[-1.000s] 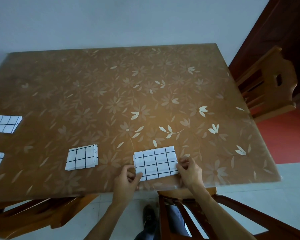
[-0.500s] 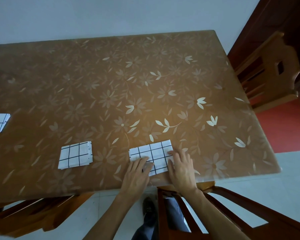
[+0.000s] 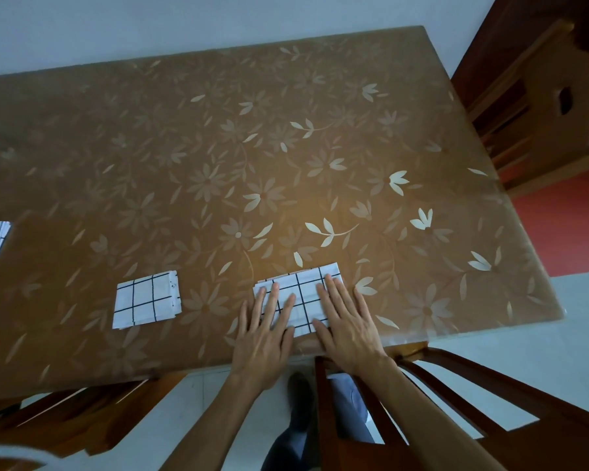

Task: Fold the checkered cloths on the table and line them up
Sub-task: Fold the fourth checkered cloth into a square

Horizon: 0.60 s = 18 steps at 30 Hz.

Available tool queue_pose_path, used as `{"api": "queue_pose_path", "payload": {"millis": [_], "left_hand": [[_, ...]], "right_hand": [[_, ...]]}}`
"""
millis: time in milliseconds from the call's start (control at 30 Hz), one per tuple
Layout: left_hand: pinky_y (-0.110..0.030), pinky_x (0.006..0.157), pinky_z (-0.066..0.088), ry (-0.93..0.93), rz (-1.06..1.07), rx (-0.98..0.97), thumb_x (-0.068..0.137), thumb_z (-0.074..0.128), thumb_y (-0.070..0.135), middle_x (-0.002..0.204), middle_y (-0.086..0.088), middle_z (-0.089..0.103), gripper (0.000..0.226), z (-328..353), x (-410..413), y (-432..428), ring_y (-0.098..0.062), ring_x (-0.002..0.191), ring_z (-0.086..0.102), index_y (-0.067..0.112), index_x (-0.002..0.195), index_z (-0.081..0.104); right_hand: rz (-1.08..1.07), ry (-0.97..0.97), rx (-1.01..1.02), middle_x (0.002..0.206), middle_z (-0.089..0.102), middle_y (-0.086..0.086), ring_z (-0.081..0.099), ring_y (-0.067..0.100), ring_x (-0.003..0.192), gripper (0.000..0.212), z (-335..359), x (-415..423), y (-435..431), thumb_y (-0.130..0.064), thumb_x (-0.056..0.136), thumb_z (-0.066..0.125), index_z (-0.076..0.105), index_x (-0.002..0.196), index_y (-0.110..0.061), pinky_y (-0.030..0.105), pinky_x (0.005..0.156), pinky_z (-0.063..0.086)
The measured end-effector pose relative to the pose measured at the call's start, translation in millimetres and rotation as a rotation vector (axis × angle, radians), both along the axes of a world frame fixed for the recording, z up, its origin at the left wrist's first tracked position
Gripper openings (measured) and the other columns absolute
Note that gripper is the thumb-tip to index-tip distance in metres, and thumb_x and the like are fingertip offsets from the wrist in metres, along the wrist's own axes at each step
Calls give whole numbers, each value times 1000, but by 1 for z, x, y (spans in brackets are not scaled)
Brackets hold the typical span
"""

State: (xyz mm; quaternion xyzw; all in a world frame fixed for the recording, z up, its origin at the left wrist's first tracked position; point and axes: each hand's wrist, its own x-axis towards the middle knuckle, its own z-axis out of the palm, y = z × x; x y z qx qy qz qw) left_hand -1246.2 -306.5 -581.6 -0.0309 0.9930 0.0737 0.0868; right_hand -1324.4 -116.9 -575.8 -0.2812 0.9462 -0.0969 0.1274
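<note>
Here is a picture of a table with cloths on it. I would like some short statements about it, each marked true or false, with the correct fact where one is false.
1. The left hand and the right hand lie flat on one checkered cloth. True.
2. The left hand pinches a corner of that cloth. False: its fingers are straight and press down on it.
3. A second folded cloth lies to the left of the hands, untouched. True.
4. These two cloths are stacked on each other. False: they lie apart on the table.
5. A wooden chair stands beyond the table's right side. True.
</note>
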Motion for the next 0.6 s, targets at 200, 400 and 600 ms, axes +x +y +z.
{"api": "queue_pose_path", "payload": {"millis": [200,400,600], "left_hand": [[-53,112,31,-29,1,35,95,34,52,163,-7,21,59,21,-14,-5,-31,148,20,32,151,30],[-56,110,31,-8,-11,45,80,49,44,151,-12,38,54,35,-26,-1,-35,137,34,26,131,49],[-43,98,46,129,-27,107,55,85,10,134,-10,55,67,34,-12,23,-30,116,53,20,118,62]], "right_hand": [[-307,-12,-144,150,41,13,45,33,132,54,21,-1,6,-23,95,49,38,146,-10,43,109,40],[-753,-461,-385,121,62,8,62,29,107,42,48,-10,10,-23,92,56,43,132,-18,41,89,51],[-873,-827,-477,69,71,7,60,17,55,12,66,-17,16,-22,78,64,71,78,-13,29,50,46]]}}
